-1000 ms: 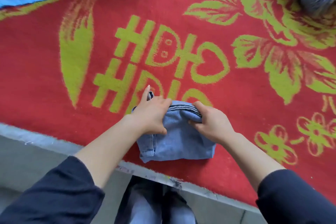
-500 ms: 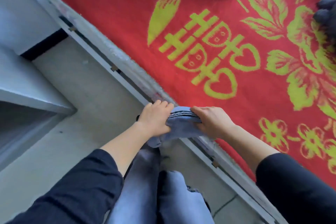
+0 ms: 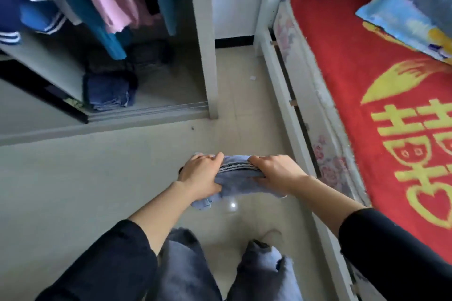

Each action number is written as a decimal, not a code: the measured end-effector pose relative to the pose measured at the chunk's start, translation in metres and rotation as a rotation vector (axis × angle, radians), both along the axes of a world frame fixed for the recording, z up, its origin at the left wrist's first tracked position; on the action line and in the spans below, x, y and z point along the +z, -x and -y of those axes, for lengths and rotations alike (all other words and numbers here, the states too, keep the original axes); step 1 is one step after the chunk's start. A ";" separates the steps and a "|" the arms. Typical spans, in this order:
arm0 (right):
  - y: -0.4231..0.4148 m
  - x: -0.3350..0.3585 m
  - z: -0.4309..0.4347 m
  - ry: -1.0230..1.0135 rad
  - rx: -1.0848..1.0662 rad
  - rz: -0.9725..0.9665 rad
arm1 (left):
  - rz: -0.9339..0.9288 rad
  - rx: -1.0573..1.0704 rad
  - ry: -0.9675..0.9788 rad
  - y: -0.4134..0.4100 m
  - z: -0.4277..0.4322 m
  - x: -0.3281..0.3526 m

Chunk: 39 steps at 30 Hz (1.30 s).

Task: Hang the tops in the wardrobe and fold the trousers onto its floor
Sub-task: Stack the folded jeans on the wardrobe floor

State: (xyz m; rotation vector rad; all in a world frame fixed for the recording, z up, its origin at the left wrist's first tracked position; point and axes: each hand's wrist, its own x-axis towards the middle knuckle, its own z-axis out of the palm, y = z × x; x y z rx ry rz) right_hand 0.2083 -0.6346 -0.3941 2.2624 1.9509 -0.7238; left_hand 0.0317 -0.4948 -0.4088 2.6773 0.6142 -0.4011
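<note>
Both hands, left hand (image 3: 200, 173) and right hand (image 3: 276, 171), clamped on folded jeans (image 3: 241, 178); carrying step. Next: lower onto wardrobe floor (image 3: 166, 90) ahead-left, beside folded stack (image 3: 108, 90).

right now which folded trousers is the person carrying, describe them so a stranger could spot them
Start at the open wardrobe and come down to the bare floor before it. There the left hand and right hand grip a folded pale blue bundle in mid-air. Unlike the darker folded jeans inside, it shows striped edges.
</note>
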 end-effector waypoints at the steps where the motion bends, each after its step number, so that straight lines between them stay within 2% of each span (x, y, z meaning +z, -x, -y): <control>1: 0.020 -0.001 -0.028 0.010 0.040 -0.015 | -0.009 0.034 -0.011 0.026 -0.020 -0.001; 9: 0.180 -0.029 -0.236 0.018 0.261 -0.052 | -0.066 0.269 -0.105 0.204 -0.177 -0.016; 16: 0.209 -0.039 -0.336 -0.059 0.184 -0.054 | 0.023 0.359 -0.144 0.240 -0.271 -0.035; 21: 0.188 -0.066 -0.394 -0.093 0.140 -0.062 | 0.039 0.400 0.085 0.236 -0.336 -0.069; 24: 0.169 -0.098 -0.435 -0.053 0.124 -0.033 | 0.020 0.383 0.122 0.216 -0.380 -0.101; 31: 0.122 -0.201 -0.537 -0.033 -0.013 0.039 | 0.063 0.264 -0.076 0.149 -0.492 -0.215; 39: 0.056 -0.325 -0.648 -0.230 -0.120 0.250 | 0.325 0.218 -0.276 0.069 -0.609 -0.349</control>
